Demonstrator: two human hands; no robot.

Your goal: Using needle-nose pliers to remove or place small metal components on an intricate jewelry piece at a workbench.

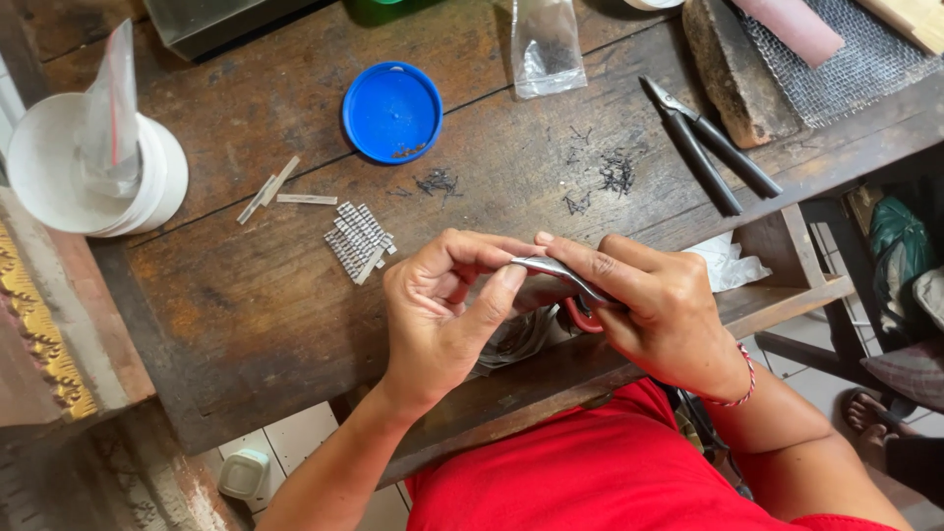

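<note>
My right hand [661, 313] grips small metal pliers [565, 280] with red handles, jaws pointing left. My left hand [442, 305] pinches at the jaw tips with thumb and fingers; whatever tiny piece sits there is hidden by the fingertips. Both hands hover over the near edge of a worn wooden workbench [246, 305]. Just left of my left hand lies a small pile of short silver metal strips [359, 242], with a few loose strips [280, 189] farther left.
A blue plastic lid [392, 111] lies at the back centre. Black pliers [710, 146] rest at the right, near dark wire clippings [615, 175]. White cups [93, 167] holding a plastic bag stand left. A clear bag [546, 47], wire mesh [851, 59] and wood block [733, 69] lie behind.
</note>
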